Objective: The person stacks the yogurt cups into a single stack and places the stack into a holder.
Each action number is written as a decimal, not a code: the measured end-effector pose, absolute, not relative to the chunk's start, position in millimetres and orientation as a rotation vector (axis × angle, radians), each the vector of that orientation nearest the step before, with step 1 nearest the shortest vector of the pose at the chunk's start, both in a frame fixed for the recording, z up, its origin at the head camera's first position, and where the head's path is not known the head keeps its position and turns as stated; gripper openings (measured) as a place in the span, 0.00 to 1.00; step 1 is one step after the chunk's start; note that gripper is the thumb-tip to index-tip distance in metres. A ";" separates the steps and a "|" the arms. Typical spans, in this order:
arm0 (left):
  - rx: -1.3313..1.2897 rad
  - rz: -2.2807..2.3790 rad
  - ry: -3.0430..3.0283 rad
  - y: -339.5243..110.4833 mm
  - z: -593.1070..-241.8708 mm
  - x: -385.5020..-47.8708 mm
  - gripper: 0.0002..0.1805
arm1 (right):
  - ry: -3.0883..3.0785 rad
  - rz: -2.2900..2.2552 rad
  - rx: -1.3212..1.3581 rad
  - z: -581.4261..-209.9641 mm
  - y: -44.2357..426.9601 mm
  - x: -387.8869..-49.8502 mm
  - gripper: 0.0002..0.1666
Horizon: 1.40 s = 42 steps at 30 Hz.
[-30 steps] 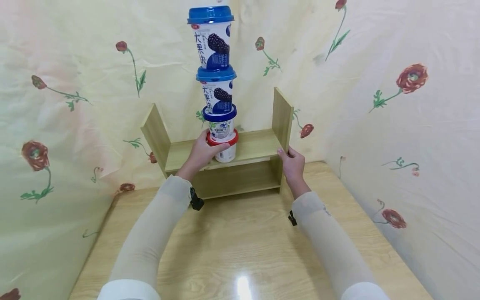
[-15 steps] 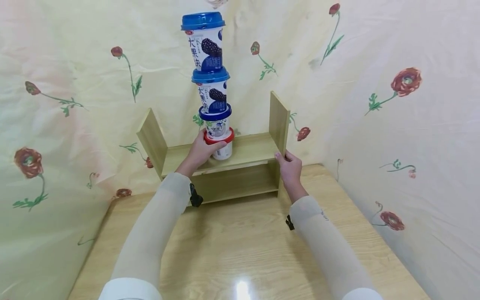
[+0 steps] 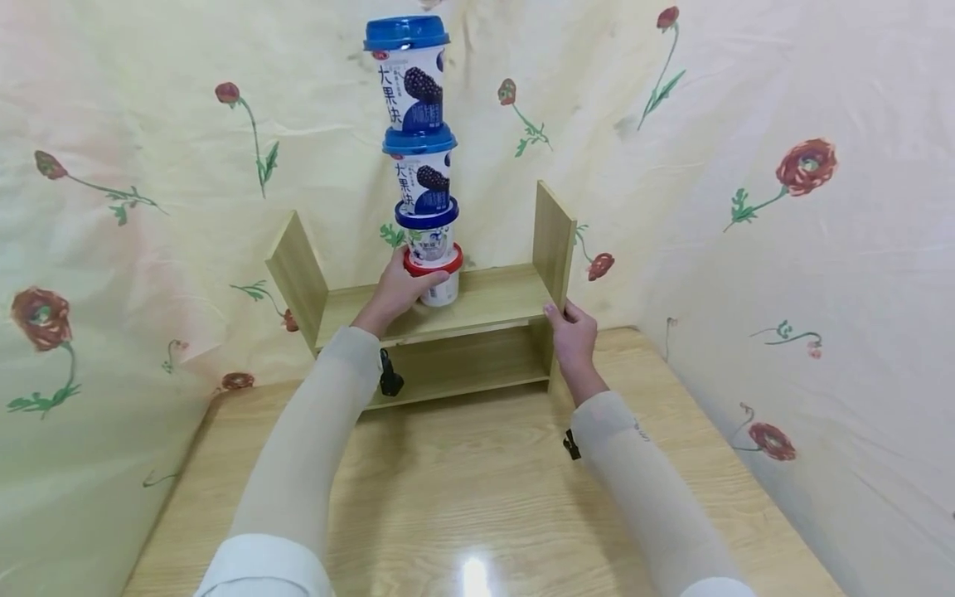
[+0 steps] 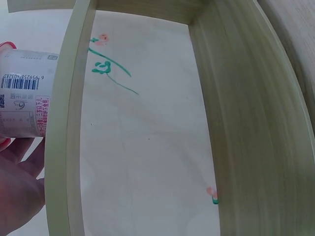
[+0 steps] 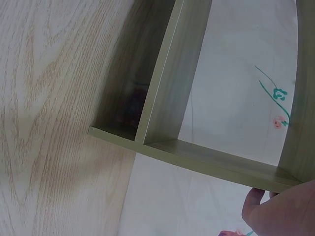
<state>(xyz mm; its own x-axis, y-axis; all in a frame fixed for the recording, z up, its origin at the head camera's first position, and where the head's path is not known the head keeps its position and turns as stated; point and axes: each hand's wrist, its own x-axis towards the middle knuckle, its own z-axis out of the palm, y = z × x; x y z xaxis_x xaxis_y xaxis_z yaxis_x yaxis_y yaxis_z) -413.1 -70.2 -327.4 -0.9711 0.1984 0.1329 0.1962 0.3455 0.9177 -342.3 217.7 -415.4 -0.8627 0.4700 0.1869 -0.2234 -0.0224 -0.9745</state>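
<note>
My left hand (image 3: pixel 399 286) grips the lowest tub of a stack, a white tub with a red lid (image 3: pixel 440 288). Above it stand a white tub with a dark blue lid (image 3: pixel 430 242) and two yogurt cups with bright blue lids, the lower cup (image 3: pixel 424 181) and the top cup (image 3: pixel 414 87), both printed with blackberries. The stack is over the upper board of a small wooden shelf (image 3: pixel 500 298); its base meets the board's edge in the left wrist view, contact unclear. My right hand (image 3: pixel 574 338) pinches the shelf's right side panel (image 3: pixel 554 240), thumb in front.
The shelf stands on a wood-grain table (image 3: pixel 462 473) near the flowered cloth backdrop (image 3: pixel 186 166). Its left panel (image 3: pixel 298 278) rises beside my left hand. The lower board (image 3: pixel 462 365) lies under the upper one. Cloth also hangs along both sides.
The stack has moved back and slightly up relative to the shelf's front edge, with my left hand around the lowest tub. My right hand stays on the side panel. The head view has shifted slightly.
</note>
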 end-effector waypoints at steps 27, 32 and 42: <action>0.389 1.926 2.522 -71.6 -337.5 -415.0 0.57 | -1.764 1.925 -0.304 -412.3 206.3 -333.3 0.25; 0.399 1.907 2.507 -69.9 -339.0 -415.9 0.56 | -1.762 1.918 -0.302 -414.8 209.3 -330.2 0.24; 0.328 1.702 2.556 -82.3 -339.0 -391.7 0.68 | -1.747 1.922 -0.308 -419.5 210.2 -329.1 0.24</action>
<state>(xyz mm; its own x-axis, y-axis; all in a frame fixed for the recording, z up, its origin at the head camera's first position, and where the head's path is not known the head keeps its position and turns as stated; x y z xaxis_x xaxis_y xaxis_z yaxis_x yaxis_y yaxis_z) -391.7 -82.3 -339.0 -0.9761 0.2051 0.0725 0.1460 0.3707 0.9172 -329.1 210.2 -419.5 -0.8390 0.5157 0.1737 -0.2221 -0.0331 -0.9745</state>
